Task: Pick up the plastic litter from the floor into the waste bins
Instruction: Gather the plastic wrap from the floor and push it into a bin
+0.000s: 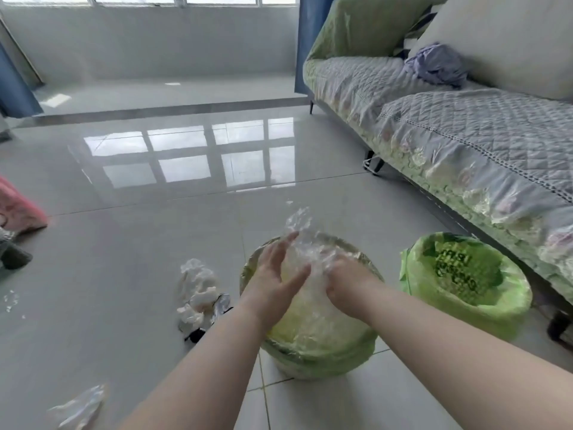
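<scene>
Clear plastic film [299, 240] is bunched in the left waste bin [313, 364], its top poking out. Left hand [276, 274] presses it with fingers straight and spread. Right hand [345, 285] has its fingers buried in film, so I can't tell the grip. Probably light, springy and slippery, so grab it by the folds. Crumpled white plastic [198, 290] lies on the floor to the left.

A crumpled wad of clear plastic film [305, 252] is bulging between the left hand [273, 283] and right hand [347, 287], above the round green-lined waste bin [310, 361] beneath them. A second green-lined bin [496, 315] is standing right of the right hand. A crumpled white plastic bag [198, 290] is lying on the floor [139, 243] left of the left hand.
</scene>
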